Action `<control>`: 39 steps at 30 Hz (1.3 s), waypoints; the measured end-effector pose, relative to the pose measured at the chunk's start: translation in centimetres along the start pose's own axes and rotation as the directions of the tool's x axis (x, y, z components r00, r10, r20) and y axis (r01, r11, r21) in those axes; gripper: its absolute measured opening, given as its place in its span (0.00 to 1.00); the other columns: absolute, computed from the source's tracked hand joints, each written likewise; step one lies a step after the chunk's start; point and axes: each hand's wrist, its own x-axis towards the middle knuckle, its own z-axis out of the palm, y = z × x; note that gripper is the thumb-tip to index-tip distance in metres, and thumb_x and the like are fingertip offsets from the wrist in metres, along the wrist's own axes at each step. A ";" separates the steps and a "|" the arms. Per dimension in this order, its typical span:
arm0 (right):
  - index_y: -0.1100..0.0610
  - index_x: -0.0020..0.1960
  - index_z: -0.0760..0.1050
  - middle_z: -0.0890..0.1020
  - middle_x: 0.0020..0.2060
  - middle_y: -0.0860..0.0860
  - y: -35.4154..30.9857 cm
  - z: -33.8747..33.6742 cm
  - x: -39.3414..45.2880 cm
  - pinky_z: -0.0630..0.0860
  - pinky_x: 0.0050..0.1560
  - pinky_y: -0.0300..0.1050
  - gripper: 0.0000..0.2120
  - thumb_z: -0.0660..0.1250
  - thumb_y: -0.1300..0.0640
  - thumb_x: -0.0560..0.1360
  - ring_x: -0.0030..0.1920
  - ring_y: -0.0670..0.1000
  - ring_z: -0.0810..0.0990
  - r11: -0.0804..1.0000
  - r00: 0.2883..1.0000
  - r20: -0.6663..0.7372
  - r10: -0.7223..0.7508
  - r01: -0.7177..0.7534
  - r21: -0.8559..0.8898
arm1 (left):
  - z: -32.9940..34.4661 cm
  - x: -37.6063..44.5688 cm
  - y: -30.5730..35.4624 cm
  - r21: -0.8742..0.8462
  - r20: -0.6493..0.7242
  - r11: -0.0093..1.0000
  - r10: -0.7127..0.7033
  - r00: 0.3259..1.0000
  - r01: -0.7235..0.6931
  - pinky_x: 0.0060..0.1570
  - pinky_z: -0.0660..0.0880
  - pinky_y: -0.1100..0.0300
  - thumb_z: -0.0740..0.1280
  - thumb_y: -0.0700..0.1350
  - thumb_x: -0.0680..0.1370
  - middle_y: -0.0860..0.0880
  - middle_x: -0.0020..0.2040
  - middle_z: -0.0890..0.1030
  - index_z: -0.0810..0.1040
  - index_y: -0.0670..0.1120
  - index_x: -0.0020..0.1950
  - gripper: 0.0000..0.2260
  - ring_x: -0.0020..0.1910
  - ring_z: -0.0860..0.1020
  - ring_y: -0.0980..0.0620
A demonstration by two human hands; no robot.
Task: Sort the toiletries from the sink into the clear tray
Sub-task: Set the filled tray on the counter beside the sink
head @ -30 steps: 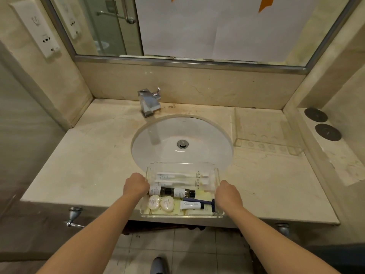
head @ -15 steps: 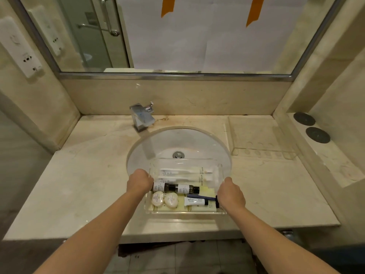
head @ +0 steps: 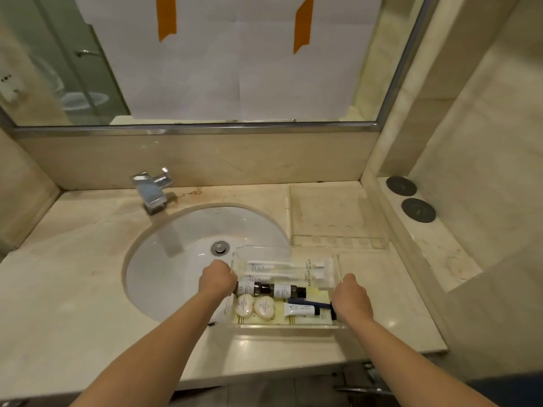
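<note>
A clear tray (head: 286, 326) is held over the right front of the white sink (head: 182, 274) and the counter. My left hand (head: 218, 279) grips its left end and my right hand (head: 351, 301) grips its right end. Inside lie white wrapped packets (head: 286, 268) at the back, two small dark bottles (head: 271, 290) end to end, two round white soaps (head: 255, 306), a white tube (head: 301, 309) and a blue razor (head: 316, 304). The sink basin holds no toiletries that I can see.
A chrome tap (head: 151, 188) stands behind the sink. A second clear tray (head: 338, 227) sits on the counter at the back right. Two dark round discs (head: 410, 198) lie on the right ledge. A paper-covered mirror (head: 223, 57) backs the counter.
Both hands have carried the tray from the counter's front edge away from me and to the right. The camera has tilted up.
</note>
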 end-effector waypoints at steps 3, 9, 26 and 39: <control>0.61 0.55 0.66 0.73 0.37 0.53 2.6 -1.6 2.5 0.65 0.30 0.45 0.08 0.51 0.63 0.79 0.37 0.54 0.73 0.999 0.999 -0.009 0.042 -0.042 0.024 | 2.3 0.0 3.2 0.039 0.031 0.999 0.026 0.999 -0.027 0.43 0.80 0.53 0.63 0.39 0.74 0.41 0.38 0.83 0.75 0.42 0.36 0.07 0.40 0.82 0.43; 0.63 0.59 0.66 0.75 0.39 0.55 6.8 -3.3 6.1 0.64 0.29 0.45 0.12 0.48 0.61 0.80 0.36 0.54 0.74 0.980 0.989 -0.022 0.143 -0.138 0.143 | 6.3 -0.2 8.2 0.086 0.076 0.995 0.045 0.996 -0.052 0.40 0.78 0.55 0.63 0.37 0.72 0.42 0.36 0.82 0.75 0.42 0.35 0.07 0.38 0.81 0.43; 0.58 0.60 0.70 0.76 0.40 0.52 7.6 -4.4 11.3 0.73 0.47 0.52 0.15 0.51 0.53 0.81 0.44 0.58 0.76 0.837 0.973 -0.052 0.224 -0.165 0.521 | 9.2 3.1 13.5 -0.302 0.116 0.953 0.040 0.992 -0.003 0.36 0.67 0.59 0.59 0.36 0.76 0.44 0.34 0.73 0.72 0.42 0.34 0.10 0.34 0.70 0.47; 0.56 0.48 0.78 0.82 0.43 0.56 6.3 -5.0 14.4 0.77 0.46 0.52 0.09 0.59 0.58 0.75 0.40 0.55 0.77 0.628 0.946 0.018 0.324 -0.229 0.744 | 10.6 3.7 13.1 -0.267 0.220 0.943 -0.142 0.965 0.200 0.42 0.74 0.54 0.66 0.56 0.75 0.41 0.51 0.78 0.73 0.38 0.59 0.23 0.49 0.77 0.43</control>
